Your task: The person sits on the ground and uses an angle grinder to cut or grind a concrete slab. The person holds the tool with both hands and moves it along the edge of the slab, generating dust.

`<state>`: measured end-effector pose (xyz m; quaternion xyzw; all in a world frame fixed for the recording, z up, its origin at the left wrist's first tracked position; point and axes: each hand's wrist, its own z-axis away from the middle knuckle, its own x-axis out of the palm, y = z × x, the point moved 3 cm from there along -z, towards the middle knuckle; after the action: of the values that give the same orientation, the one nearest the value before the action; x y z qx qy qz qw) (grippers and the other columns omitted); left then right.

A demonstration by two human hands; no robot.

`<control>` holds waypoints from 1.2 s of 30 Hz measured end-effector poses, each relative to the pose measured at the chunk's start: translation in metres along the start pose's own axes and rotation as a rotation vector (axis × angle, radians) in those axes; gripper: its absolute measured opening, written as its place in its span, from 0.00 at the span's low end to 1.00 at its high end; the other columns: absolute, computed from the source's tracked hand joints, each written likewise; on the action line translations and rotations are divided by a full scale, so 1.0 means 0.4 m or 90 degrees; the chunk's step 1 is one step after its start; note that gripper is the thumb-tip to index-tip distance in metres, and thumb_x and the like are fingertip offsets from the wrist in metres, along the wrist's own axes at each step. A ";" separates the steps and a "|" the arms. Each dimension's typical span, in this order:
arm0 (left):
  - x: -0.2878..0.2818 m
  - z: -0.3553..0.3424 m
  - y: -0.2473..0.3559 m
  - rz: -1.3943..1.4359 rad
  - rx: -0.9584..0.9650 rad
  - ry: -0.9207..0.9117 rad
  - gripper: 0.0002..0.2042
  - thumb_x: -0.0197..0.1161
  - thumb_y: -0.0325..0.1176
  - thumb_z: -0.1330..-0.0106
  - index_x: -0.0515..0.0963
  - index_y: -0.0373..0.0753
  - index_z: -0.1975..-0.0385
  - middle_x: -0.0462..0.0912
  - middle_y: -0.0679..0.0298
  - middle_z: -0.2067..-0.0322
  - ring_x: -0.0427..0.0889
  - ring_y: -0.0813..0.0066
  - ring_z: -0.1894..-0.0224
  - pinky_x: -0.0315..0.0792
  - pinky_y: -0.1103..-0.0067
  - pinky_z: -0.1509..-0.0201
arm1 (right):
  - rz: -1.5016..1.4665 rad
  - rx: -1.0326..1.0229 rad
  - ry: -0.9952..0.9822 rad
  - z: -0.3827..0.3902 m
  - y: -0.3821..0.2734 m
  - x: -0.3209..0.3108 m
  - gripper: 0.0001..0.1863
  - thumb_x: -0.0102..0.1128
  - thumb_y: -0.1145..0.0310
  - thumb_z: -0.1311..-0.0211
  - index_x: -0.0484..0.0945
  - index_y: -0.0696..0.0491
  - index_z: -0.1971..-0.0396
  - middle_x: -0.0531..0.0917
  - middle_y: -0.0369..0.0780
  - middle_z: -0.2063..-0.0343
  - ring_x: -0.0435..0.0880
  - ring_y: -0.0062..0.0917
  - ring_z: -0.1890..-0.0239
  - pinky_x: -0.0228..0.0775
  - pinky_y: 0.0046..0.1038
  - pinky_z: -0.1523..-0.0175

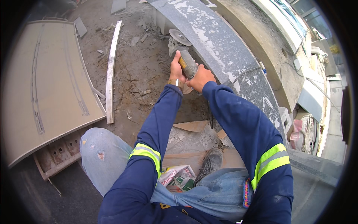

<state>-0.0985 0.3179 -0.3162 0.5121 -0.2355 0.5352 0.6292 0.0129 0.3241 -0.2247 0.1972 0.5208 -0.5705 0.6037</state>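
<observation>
Both my arms reach forward to an angle grinder (188, 64) with a dusty grey and yellow body. Its round disc (180, 37) sits at the far end, close to the edge of a long grey stone slab (223, 41) with white patches. My left hand (176, 68) is wrapped round the grinder's body from the left, thumb pointing forward. Behind it, my right hand (202, 77) is closed on the rear of the tool. Whether the disc touches the slab I cannot tell. A dark cord (211, 115) hangs below my right hand.
To the left lies a big beige panel (56, 71) above a rusty metal beam (57, 153). A long pale strip (112, 71) rests on the dirt (138, 80). Cardboard (192, 126) and a printed bag (177, 175) lie by my shoe (211, 164). A thin cable (246, 71) crosses the slab.
</observation>
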 end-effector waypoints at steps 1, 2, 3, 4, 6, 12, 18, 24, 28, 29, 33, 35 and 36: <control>-0.003 -0.002 0.001 -0.003 0.002 0.001 0.27 0.50 0.59 0.29 0.74 0.35 0.57 0.81 0.52 0.69 0.84 0.53 0.67 0.80 0.60 0.59 | 0.001 -0.002 0.001 -0.002 -0.002 0.002 0.42 0.76 0.56 0.60 0.69 0.65 0.47 0.83 0.56 0.57 0.84 0.46 0.52 0.76 0.37 0.45; -0.006 -0.005 0.003 -0.006 0.003 0.001 0.27 0.50 0.59 0.29 0.74 0.35 0.57 0.81 0.51 0.69 0.84 0.53 0.67 0.80 0.60 0.59 | 0.003 -0.004 0.002 -0.003 -0.003 0.003 0.42 0.76 0.56 0.60 0.69 0.65 0.47 0.83 0.55 0.57 0.84 0.46 0.52 0.76 0.37 0.45; -0.005 -0.013 0.008 -0.002 0.002 -0.004 0.27 0.50 0.59 0.29 0.74 0.35 0.57 0.81 0.51 0.69 0.84 0.53 0.67 0.80 0.60 0.59 | 0.005 -0.006 0.006 -0.009 -0.006 0.000 0.42 0.76 0.57 0.61 0.69 0.65 0.47 0.83 0.55 0.57 0.84 0.46 0.52 0.76 0.37 0.45; -0.005 -0.021 0.014 0.002 0.001 -0.009 0.27 0.50 0.59 0.29 0.74 0.35 0.57 0.81 0.51 0.69 0.84 0.53 0.67 0.80 0.60 0.59 | 0.002 -0.010 0.008 -0.015 -0.010 -0.004 0.42 0.76 0.57 0.61 0.69 0.65 0.47 0.83 0.55 0.57 0.84 0.46 0.52 0.76 0.37 0.45; -0.004 -0.032 0.018 0.003 -0.001 -0.011 0.28 0.51 0.59 0.29 0.74 0.35 0.57 0.81 0.51 0.68 0.84 0.53 0.66 0.80 0.60 0.58 | -0.005 -0.014 0.009 -0.023 -0.013 -0.006 0.42 0.76 0.57 0.61 0.69 0.65 0.47 0.83 0.55 0.57 0.84 0.46 0.52 0.76 0.37 0.45; -0.005 -0.042 0.019 -0.013 -0.001 -0.004 0.28 0.51 0.60 0.29 0.74 0.34 0.57 0.81 0.50 0.68 0.84 0.52 0.65 0.79 0.59 0.57 | -0.016 0.002 -0.005 -0.030 -0.011 -0.013 0.42 0.76 0.58 0.61 0.68 0.65 0.46 0.83 0.56 0.55 0.84 0.45 0.51 0.76 0.36 0.44; -0.006 -0.050 0.029 -0.018 -0.013 -0.016 0.29 0.49 0.59 0.28 0.72 0.32 0.54 0.80 0.48 0.64 0.82 0.50 0.61 0.78 0.57 0.52 | -0.002 0.009 -0.006 -0.043 -0.020 -0.007 0.43 0.76 0.58 0.61 0.68 0.65 0.45 0.83 0.55 0.55 0.84 0.45 0.51 0.76 0.36 0.44; -0.007 -0.055 0.028 -0.035 0.004 -0.015 0.28 0.49 0.58 0.28 0.73 0.33 0.54 0.80 0.47 0.64 0.82 0.50 0.61 0.78 0.57 0.52 | 0.006 0.044 -0.034 -0.044 -0.025 -0.014 0.44 0.78 0.54 0.61 0.69 0.59 0.44 0.82 0.52 0.51 0.83 0.43 0.47 0.76 0.37 0.42; -0.010 -0.051 0.025 -0.033 0.003 -0.010 0.28 0.49 0.58 0.28 0.73 0.33 0.55 0.80 0.48 0.65 0.82 0.50 0.62 0.78 0.57 0.53 | 0.009 0.032 -0.033 -0.042 -0.020 -0.010 0.44 0.77 0.54 0.60 0.68 0.60 0.44 0.82 0.52 0.51 0.83 0.43 0.48 0.76 0.37 0.41; -0.011 -0.048 0.026 -0.030 0.002 -0.012 0.28 0.49 0.58 0.28 0.73 0.33 0.55 0.80 0.48 0.65 0.82 0.50 0.62 0.78 0.57 0.53 | 0.010 0.027 -0.028 -0.039 -0.020 -0.009 0.44 0.77 0.55 0.60 0.68 0.60 0.44 0.82 0.53 0.51 0.83 0.44 0.48 0.76 0.37 0.41; -0.005 -0.029 0.016 -0.025 -0.004 -0.013 0.27 0.49 0.58 0.28 0.73 0.34 0.55 0.80 0.48 0.65 0.82 0.50 0.63 0.78 0.57 0.53 | 0.007 0.024 -0.031 -0.019 -0.015 -0.013 0.43 0.77 0.56 0.60 0.68 0.61 0.44 0.82 0.53 0.52 0.83 0.44 0.48 0.76 0.37 0.41; -0.005 -0.019 0.013 -0.029 -0.002 -0.014 0.27 0.49 0.58 0.28 0.73 0.34 0.55 0.80 0.48 0.65 0.82 0.50 0.62 0.78 0.57 0.53 | 0.000 0.025 -0.029 -0.016 -0.008 -0.007 0.43 0.77 0.57 0.60 0.68 0.61 0.44 0.83 0.53 0.53 0.83 0.44 0.49 0.76 0.37 0.42; -0.003 -0.016 0.011 -0.030 -0.002 -0.016 0.27 0.49 0.58 0.28 0.73 0.34 0.55 0.80 0.48 0.64 0.82 0.50 0.62 0.78 0.57 0.53 | -0.003 0.026 -0.027 -0.013 -0.007 -0.007 0.43 0.77 0.57 0.60 0.67 0.61 0.44 0.83 0.53 0.53 0.83 0.44 0.49 0.76 0.37 0.42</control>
<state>-0.1047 0.3228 -0.3178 0.5233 -0.2318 0.5135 0.6394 0.0089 0.3292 -0.2233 0.1963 0.4962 -0.5865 0.6092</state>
